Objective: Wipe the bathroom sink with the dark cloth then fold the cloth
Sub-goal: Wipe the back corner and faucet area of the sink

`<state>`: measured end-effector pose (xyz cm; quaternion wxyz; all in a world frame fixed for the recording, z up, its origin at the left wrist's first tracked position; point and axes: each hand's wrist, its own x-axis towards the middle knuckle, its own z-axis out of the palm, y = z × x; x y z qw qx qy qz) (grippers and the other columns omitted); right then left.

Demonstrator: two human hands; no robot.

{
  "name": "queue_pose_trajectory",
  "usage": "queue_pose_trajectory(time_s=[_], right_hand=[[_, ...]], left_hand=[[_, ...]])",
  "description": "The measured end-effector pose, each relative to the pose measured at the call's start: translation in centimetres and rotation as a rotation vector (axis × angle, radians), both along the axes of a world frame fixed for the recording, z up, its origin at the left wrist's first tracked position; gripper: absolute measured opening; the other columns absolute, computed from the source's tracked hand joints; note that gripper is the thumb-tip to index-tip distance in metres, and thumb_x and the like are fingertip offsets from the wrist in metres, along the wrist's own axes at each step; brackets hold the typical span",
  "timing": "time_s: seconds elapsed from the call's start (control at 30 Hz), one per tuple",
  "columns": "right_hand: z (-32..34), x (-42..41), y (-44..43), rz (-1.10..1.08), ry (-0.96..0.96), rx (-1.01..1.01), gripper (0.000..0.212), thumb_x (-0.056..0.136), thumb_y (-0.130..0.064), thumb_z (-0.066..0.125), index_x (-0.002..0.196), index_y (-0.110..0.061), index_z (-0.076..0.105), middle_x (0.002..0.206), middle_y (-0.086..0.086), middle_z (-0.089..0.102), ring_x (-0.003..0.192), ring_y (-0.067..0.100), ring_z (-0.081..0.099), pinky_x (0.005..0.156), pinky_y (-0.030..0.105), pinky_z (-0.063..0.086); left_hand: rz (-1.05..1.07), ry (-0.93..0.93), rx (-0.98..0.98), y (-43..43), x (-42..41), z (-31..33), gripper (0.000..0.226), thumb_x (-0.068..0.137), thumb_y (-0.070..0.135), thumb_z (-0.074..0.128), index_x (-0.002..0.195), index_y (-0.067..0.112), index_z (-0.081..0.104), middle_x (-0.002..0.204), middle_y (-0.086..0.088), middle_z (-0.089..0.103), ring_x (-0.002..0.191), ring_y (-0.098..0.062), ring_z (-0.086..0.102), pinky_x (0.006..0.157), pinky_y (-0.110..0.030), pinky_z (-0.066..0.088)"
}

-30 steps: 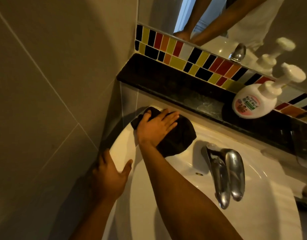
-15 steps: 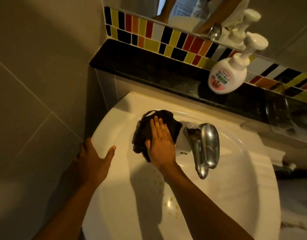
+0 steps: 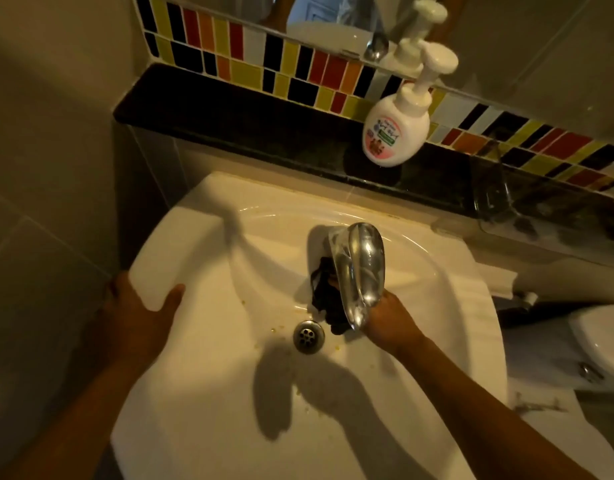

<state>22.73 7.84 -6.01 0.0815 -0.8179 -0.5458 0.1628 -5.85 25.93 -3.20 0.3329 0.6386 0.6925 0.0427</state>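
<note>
The white sink [image 3: 201,393] fills the middle of the head view. A dark cloth [image 3: 324,299] lies bunched inside the bowl, under the chrome tap [image 3: 359,268] and just above the drain [image 3: 308,336]. My right hand [image 3: 385,318] presses on the cloth from the right; its fingers are hidden behind the tap's spout. My left hand [image 3: 139,306] grips the sink's left rim, thumb on top. Small yellowish specks lie around the drain.
A white pump soap bottle [image 3: 397,129] stands on the black ledge [image 3: 229,123] behind the sink, below coloured tiles and a mirror. A tiled wall runs close on the left. Part of a white toilet [image 3: 599,337] shows at the right.
My right hand has dragged the cloth from the sink's back-left rim down into the bowl and rightward under the tap. The left hand stays on the rim.
</note>
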Motion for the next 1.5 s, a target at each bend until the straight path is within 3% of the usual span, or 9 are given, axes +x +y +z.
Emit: queue_pose_trajectory(time_s=[0.1,0.23,0.53,0.7,0.9,1.03,1.17,1.33,1.5], right_hand=[[-0.3,1.9,-1.7,0.117,-0.066,0.139,0.024,0.078,-0.015,0.065,0.101,-0.009,0.064,0.097,0.014,0.070,0.084,0.028,0.069,0.074,0.029,0.051],[0.3,6.2,-5.0,-0.243,0.072,0.172,0.045,0.094,-0.021,0.049,0.137,-0.030,0.041,0.128,0.003,0.058,0.107,0.006,0.051,0.093,0.026,0.042],[3.3,6.6,0.6,-0.491,0.427,0.380,0.028,0.098,-0.010,0.039,0.120,-0.017,0.056,0.106,-0.002,0.063,0.102,0.012,0.061,0.090,0.031,0.048],[5.5,6.1,7.5,-0.405,0.598,0.233,0.026,0.098,-0.017,0.041,0.112,-0.021,0.063,0.103,0.002,0.068,0.095,0.014,0.063,0.083,0.028,0.047],[8.2,7.7,12.3,-0.216,0.517,-0.139,0.021,0.096,-0.023,0.046,0.086,-0.031,0.062,0.086,-0.007,0.065,0.083,0.009,0.062,0.068,0.017,0.041],[8.4,6.2,15.7,0.027,0.199,-0.408,0.025,0.097,-0.032,0.042,0.112,-0.024,0.060,0.111,0.000,0.059,0.100,0.018,0.056,0.094,0.030,0.040],[8.9,2.0,18.5,0.047,0.046,-0.516,0.018,0.094,-0.034,0.048,0.104,-0.023,0.059,0.092,-0.001,0.056,0.080,0.016,0.055,0.079,0.033,0.046],[8.1,-3.2,19.5,0.050,0.001,-0.368,0.026,0.095,-0.023,0.052,0.117,-0.008,0.058,0.102,0.008,0.062,0.093,0.025,0.060,0.082,0.030,0.043],[6.7,-5.5,19.7,-0.367,0.508,0.140,0.022,0.101,-0.022,0.037,0.100,-0.011,0.056,0.090,0.006,0.061,0.076,0.014,0.058,0.070,0.024,0.046]], left_hand=[[-0.009,0.019,0.027,0.0,-0.1,-0.5,0.082,0.077,0.062,0.061,0.138,0.017,0.030,0.133,-0.025,0.046,0.114,-0.050,0.050,0.095,-0.066,0.042],[-0.008,0.034,0.035,-0.1,0.2,-0.7,0.082,0.077,0.060,0.062,0.137,0.013,0.031,0.133,-0.027,0.046,0.114,-0.051,0.050,0.096,-0.065,0.040],[0.009,0.044,0.004,0.0,0.6,-0.4,0.085,0.079,0.059,0.059,0.140,0.009,0.028,0.136,-0.028,0.044,0.117,-0.052,0.047,0.097,-0.063,0.039],[0.014,0.069,0.006,0.3,0.6,-1.0,0.088,0.077,0.062,0.058,0.141,0.011,0.027,0.135,-0.028,0.045,0.116,-0.051,0.049,0.096,-0.063,0.041],[0.049,0.051,0.035,0.6,0.9,-1.6,0.085,0.077,0.058,0.062,0.139,0.009,0.031,0.134,-0.027,0.047,0.114,-0.051,0.050,0.093,-0.061,0.042],[0.026,0.066,0.033,0.6,1.0,-1.6,0.088,0.078,0.060,0.060,0.143,0.009,0.028,0.139,-0.025,0.044,0.120,-0.049,0.048,0.097,-0.060,0.040],[0.034,0.012,0.052,0.6,0.6,-1.6,0.088,0.078,0.059,0.061,0.144,0.011,0.028,0.140,-0.023,0.044,0.121,-0.047,0.048,0.097,-0.058,0.041],[0.017,0.007,0.093,0.7,0.4,-2.1,0.085,0.077,0.061,0.062,0.139,0.011,0.032,0.136,-0.022,0.048,0.116,-0.046,0.051,0.093,-0.057,0.046],[-0.013,0.072,0.128,1.0,-0.1,-2.9,0.089,0.076,0.068,0.058,0.141,0.015,0.029,0.140,-0.018,0.046,0.119,-0.043,0.051,0.094,-0.057,0.045]])
